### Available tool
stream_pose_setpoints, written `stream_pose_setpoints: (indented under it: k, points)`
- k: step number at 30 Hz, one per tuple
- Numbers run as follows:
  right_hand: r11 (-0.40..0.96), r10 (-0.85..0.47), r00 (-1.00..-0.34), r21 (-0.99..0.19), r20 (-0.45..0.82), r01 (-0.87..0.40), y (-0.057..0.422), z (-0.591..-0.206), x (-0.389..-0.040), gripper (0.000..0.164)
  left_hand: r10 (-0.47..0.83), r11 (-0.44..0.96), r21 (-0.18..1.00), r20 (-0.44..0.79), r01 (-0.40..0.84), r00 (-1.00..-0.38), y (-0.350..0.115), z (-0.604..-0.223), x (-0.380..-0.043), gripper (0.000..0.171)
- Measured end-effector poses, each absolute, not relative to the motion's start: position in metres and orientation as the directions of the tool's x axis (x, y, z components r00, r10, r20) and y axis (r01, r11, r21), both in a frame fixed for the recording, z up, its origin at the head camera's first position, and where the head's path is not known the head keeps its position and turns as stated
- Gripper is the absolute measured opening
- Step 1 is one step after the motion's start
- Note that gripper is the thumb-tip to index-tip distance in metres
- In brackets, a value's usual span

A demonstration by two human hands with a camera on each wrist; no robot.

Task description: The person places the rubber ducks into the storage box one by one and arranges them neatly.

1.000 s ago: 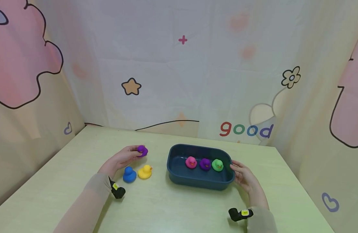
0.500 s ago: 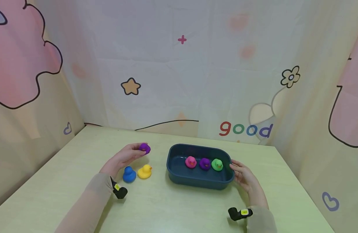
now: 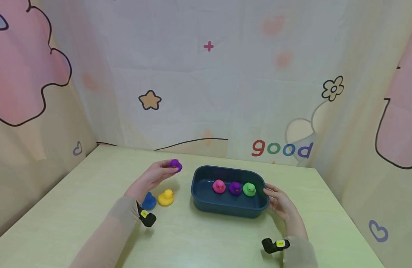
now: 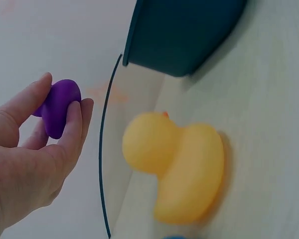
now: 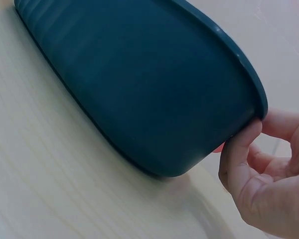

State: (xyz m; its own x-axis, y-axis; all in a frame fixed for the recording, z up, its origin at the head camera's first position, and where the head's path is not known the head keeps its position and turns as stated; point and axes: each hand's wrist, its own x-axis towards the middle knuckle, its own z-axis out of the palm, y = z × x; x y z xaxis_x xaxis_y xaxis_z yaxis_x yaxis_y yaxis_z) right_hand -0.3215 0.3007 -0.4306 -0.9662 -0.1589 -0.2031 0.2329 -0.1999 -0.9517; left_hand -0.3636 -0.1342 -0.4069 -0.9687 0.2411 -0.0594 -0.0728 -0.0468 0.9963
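My left hand point(image 3: 155, 174) pinches a purple rubber duck point(image 3: 176, 166) between thumb and fingers, raised above the table to the left of a dark blue-green bin. In the left wrist view the purple duck point(image 4: 62, 107) is seen between the fingertips. The right hand point(image 3: 282, 203) grips the right end of the bin point(image 3: 222, 211) at its rim, thumb and fingers at either side of the edge. Inside the bin sit a pink duck point(image 3: 219, 186), another purple duck point(image 3: 235, 188) and a green duck point(image 3: 249, 189) in a row.
A yellow duck point(image 3: 166, 197) and a blue duck point(image 3: 149, 201) stand on the pale wooden table point(image 3: 206, 242) below the left hand; the left wrist partly covers the blue one. A printed cloth point(image 3: 179, 74) hangs behind the table and along both sides.
My left hand has lifted the purple duck and carried it right toward the bin. The right hand keeps its place on the bin, and the ducks inside stay put.
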Motion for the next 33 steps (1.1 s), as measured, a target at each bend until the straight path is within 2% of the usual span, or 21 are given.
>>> stream_pose_setpoints:
  k: [16,23,33]
  points:
    - [-0.203,-0.173,-0.963,-0.949,-0.207,0.241,0.301,-0.434,-0.322,0.049,0.277,-0.137,0.987,-0.044,-0.085,-0.96,-0.062,-0.377,-0.36,0.055]
    - [-0.188,-0.164,-0.966,-0.955,-0.201,0.231,0.299,-0.428,-0.324,0.056,0.296,-0.178,0.979,-0.039,-0.095,-0.954,-0.022,-0.375,-0.361,0.051]
    - [-0.185,-0.145,-0.966,-0.953,-0.215,0.24,0.3,-0.428,-0.322,0.058,0.357,-0.089,0.984,-0.11,-0.151,-0.928,0.039,-0.388,-0.35,0.051]
